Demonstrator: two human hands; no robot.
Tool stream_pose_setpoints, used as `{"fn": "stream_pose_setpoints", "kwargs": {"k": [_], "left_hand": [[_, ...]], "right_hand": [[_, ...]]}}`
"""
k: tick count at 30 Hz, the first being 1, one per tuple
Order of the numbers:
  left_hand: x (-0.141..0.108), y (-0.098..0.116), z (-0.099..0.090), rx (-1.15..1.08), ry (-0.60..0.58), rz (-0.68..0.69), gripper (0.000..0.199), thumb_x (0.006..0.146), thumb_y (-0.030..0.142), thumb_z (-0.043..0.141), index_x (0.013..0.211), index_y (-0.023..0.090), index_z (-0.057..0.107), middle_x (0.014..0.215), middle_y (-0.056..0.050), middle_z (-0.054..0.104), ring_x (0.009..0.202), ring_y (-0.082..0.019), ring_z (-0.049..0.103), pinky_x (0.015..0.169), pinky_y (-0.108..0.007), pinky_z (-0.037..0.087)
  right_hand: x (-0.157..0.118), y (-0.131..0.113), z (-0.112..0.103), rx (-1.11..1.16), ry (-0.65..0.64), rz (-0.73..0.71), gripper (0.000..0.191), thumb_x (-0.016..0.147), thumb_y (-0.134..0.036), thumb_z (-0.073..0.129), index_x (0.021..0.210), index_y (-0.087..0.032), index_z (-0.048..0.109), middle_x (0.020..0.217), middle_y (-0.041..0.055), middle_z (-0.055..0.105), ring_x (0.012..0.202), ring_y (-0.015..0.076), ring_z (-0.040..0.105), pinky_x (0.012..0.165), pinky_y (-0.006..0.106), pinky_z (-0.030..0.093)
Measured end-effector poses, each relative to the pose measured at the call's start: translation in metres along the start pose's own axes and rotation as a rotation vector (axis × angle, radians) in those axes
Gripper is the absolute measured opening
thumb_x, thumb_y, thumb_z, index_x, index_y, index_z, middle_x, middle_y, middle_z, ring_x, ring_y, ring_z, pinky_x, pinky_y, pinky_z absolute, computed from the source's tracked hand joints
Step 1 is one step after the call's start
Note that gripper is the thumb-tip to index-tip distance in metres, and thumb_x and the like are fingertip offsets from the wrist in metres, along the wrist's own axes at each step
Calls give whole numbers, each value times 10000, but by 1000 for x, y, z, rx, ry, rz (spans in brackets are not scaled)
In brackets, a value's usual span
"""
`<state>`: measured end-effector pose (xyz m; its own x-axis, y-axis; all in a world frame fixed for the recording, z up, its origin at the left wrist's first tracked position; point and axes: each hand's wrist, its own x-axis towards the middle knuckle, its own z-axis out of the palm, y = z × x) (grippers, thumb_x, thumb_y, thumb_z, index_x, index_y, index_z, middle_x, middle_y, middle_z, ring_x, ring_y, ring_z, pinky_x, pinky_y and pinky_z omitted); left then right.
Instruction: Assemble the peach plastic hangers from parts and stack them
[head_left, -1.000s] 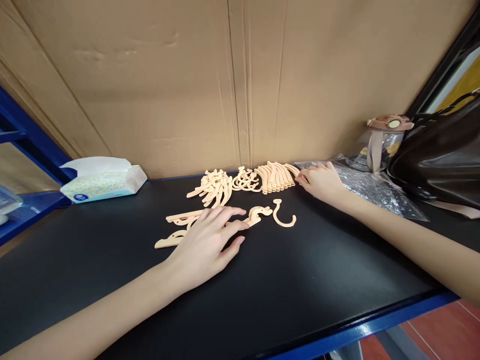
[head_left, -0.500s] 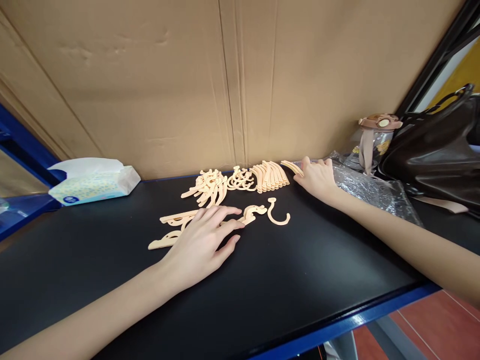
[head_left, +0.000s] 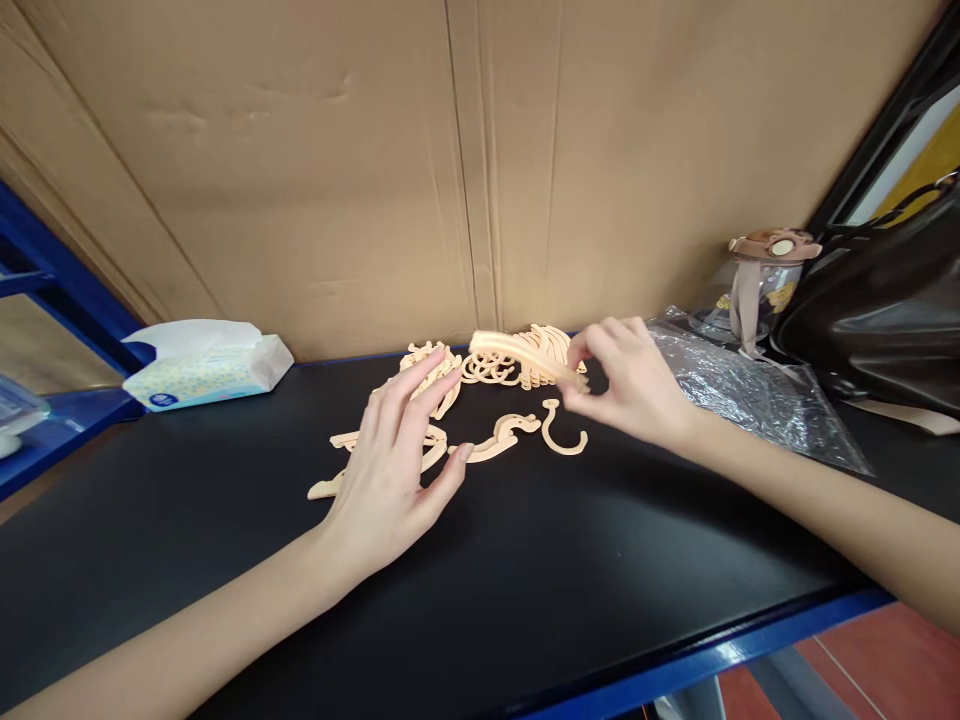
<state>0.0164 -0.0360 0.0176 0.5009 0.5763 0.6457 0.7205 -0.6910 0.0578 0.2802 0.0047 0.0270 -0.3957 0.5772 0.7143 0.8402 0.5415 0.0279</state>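
My right hand (head_left: 626, 380) pinches one end of a curved, beige plastic hanger arm (head_left: 517, 350), which it holds above the table and tilted. My left hand (head_left: 397, 460) is open with its fingers apart, over several flat beige hanger pieces (head_left: 495, 440) and partly covering them. Just right of those lies a single hanger hook (head_left: 564, 432). Behind my left hand is a heap of beige hanger parts (head_left: 435, 375). A cluster of hooks (head_left: 487, 370) and a row of curved arms (head_left: 551, 345) sit farther right, partly hidden by the held piece.
A tissue pack (head_left: 210, 370) stands at the left on the black table (head_left: 525, 580). Crumpled clear plastic wrap (head_left: 742, 390), a drinking bottle (head_left: 772, 275) and a dark bag (head_left: 877, 310) occupy the right. A cardboard wall (head_left: 337, 180) rises along the back.
My right hand has lifted the curved arm from beside the plastic wrap and brought it left toward the middle. My left hand has risen a little off the flat pieces.
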Motion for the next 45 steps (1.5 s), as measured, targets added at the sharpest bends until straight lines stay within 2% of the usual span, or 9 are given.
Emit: {"fn": "stream_pose_setpoints", "kwargs": {"k": [2, 5, 8, 10, 16, 22, 27, 36, 45], "left_hand": [[0, 1, -2, 6, 11, 8, 547, 916, 252, 480, 1403, 254, 230, 1474, -106, 287, 1335, -298, 311, 1064, -473, 304], [0, 0, -1, -5, -85, 23, 490, 936, 272, 458, 1386, 240, 266, 1404, -90, 420, 1284, -267, 394, 1021, -424, 342], [0, -3, 3, -46, -190, 12, 319, 952, 307, 443, 1264, 243, 426, 1233, -46, 577, 1112, -228, 539, 892, -364, 405], [0, -4, 4, -101, -231, -12, 212, 957, 310, 440, 1141, 247, 523, 1128, -17, 624, 994, -199, 587, 818, -333, 419], [1, -6, 6, -318, -356, -110, 139, 915, 300, 521, 1013, 240, 600, 964, 8, 643, 851, -155, 597, 751, -285, 453], [-3, -4, 9, -264, -400, -27, 159, 879, 279, 576, 1032, 254, 613, 928, 15, 644, 830, -168, 599, 759, -310, 448], [-2, -3, 9, -237, -430, -5, 162, 882, 290, 581, 1032, 249, 623, 913, 16, 636, 827, -165, 590, 758, -307, 441], [-2, -5, 7, -239, -467, 80, 255, 900, 264, 544, 1146, 281, 607, 993, 6, 606, 864, -162, 558, 783, -311, 430], [-3, -4, 9, -228, -447, 121, 275, 927, 244, 490, 1185, 249, 586, 982, -12, 594, 818, -157, 544, 747, -301, 441]], "right_hand": [[-5, -13, 1, 78, -14, -145, 127, 763, -263, 536, 785, -211, 422, 788, 14, 586, 777, 184, 512, 795, 333, 342], [-11, -26, 3, 150, -22, -277, 114, 752, -220, 536, 780, -207, 426, 750, -1, 582, 765, 167, 506, 801, 324, 347], [-13, -31, 2, 164, -52, -358, 91, 756, -197, 527, 775, -201, 438, 725, 0, 573, 750, 164, 491, 782, 322, 345], [-14, -31, 1, 180, -72, -382, 80, 761, -188, 523, 771, -199, 444, 734, 6, 576, 758, 166, 487, 795, 328, 346], [-16, -30, 0, 288, -215, -395, 134, 744, -179, 547, 859, -202, 481, 766, -7, 563, 723, 144, 465, 883, 350, 333], [-16, -30, 1, 316, -418, -352, 211, 709, -200, 584, 907, -190, 513, 762, -16, 545, 712, 143, 446, 839, 336, 321], [-14, -30, 2, 351, -495, -324, 167, 687, -190, 595, 851, -190, 565, 701, -32, 535, 727, 144, 445, 821, 317, 304], [-14, -25, 5, 326, -489, -375, 165, 729, -230, 592, 886, -182, 611, 705, -11, 556, 754, 165, 442, 835, 335, 291], [-18, -25, 15, 396, -454, -384, 173, 808, -297, 600, 933, -179, 590, 791, 7, 586, 752, 156, 441, 846, 328, 297]]}}
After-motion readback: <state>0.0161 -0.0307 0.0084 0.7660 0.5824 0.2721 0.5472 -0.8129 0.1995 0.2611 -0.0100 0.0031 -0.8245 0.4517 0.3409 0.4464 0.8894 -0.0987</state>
